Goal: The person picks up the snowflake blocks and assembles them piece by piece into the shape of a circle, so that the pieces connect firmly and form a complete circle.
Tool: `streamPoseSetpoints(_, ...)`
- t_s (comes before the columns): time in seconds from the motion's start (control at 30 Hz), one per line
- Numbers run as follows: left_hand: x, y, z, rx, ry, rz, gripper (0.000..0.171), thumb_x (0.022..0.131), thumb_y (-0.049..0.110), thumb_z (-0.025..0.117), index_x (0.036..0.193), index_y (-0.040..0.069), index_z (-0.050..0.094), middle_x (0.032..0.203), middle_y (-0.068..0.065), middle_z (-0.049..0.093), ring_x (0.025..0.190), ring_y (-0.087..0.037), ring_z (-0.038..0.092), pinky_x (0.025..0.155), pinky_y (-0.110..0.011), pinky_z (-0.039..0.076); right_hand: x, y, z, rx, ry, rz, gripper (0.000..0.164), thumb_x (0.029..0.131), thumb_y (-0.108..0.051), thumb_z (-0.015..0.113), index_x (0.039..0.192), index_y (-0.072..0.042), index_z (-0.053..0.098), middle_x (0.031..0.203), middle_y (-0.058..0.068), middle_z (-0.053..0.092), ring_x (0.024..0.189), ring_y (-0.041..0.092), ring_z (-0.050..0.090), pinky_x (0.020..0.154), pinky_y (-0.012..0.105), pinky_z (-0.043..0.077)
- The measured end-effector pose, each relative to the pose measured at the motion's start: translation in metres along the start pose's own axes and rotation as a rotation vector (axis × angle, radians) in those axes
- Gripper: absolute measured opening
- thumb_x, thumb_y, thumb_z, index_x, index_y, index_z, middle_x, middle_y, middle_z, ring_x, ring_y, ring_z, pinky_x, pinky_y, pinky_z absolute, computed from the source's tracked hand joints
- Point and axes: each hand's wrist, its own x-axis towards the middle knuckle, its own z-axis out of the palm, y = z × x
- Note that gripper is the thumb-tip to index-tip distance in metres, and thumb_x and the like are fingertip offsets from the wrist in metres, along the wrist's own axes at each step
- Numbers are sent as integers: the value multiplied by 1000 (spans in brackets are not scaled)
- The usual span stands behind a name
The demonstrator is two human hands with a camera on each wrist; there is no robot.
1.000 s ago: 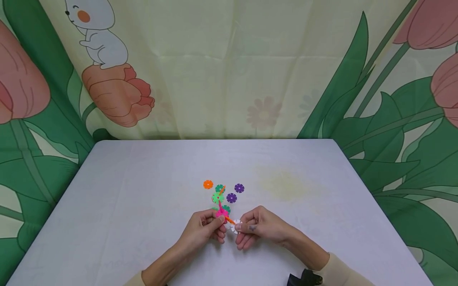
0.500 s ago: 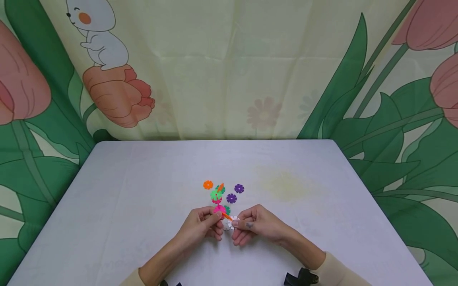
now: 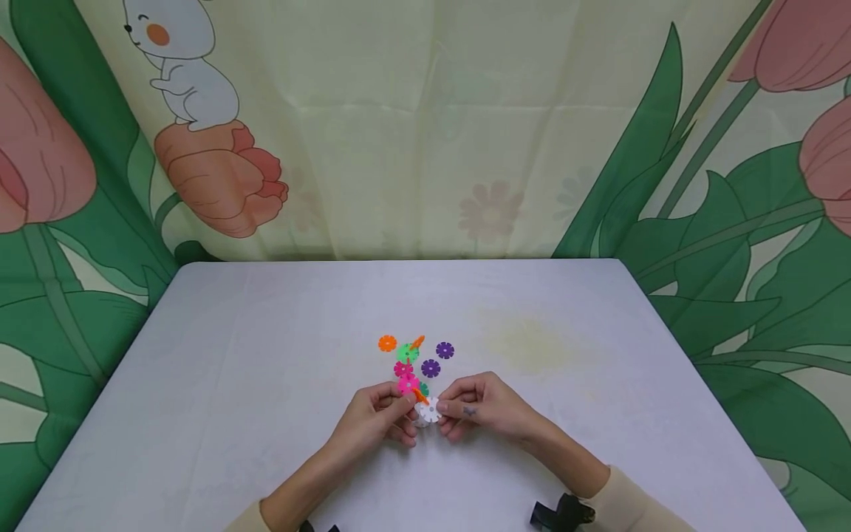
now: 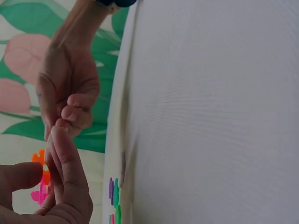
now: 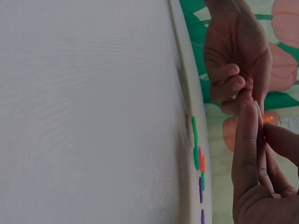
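My left hand point(image 3: 384, 415) pinches a chain of interlocking snowflake discs between thumb and fingers. The chain has a light green disc point(image 3: 408, 353), an orange disc point(image 3: 417, 342) seen edge-on, pink discs point(image 3: 408, 384) and another orange disc point(image 3: 421, 397) near the thumb. White discs point(image 3: 429, 411) sit between the two hands, and my right hand point(image 3: 480, 406) pinches the upper one at its right edge. In the left wrist view, orange point(image 4: 38, 157) and pink parts show behind the left thumb. The right wrist view has the white disc hidden behind the right fingers point(image 5: 247, 154).
Purple discs point(image 3: 445, 350) lie on the white table point(image 3: 299, 332) beyond the hands. One orange disc point(image 3: 387, 343) lies left of them, and a teal disc point(image 3: 424, 388) is partly covered by the chain. A printed curtain point(image 3: 425, 148) hangs behind the table.
Both hands have moved slightly away from my body. The chain has tilted, so its second pink disc and the white disc's face now show more fully.
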Motion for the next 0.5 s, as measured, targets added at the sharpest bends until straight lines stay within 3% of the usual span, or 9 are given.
streamPoseSetpoints(0.2,-1,1,2,-44,-7,-9,30,101,22,73,116,-4,69,96,-12,80,73,-14,76,78,-34,69,3,-1,5,39,30,-25,28,100,-15,74,115,8,73,93,11,82,83,17,81,80,36,69)
streamPoseSetpoints(0.5,0,-1,2,-52,43,-12,27,99,18,76,111,-6,73,92,-13,81,70,-13,75,75,-33,69,7,-3,11,29,63,-23,27,99,-17,76,113,7,74,95,13,83,82,17,81,80,37,69)
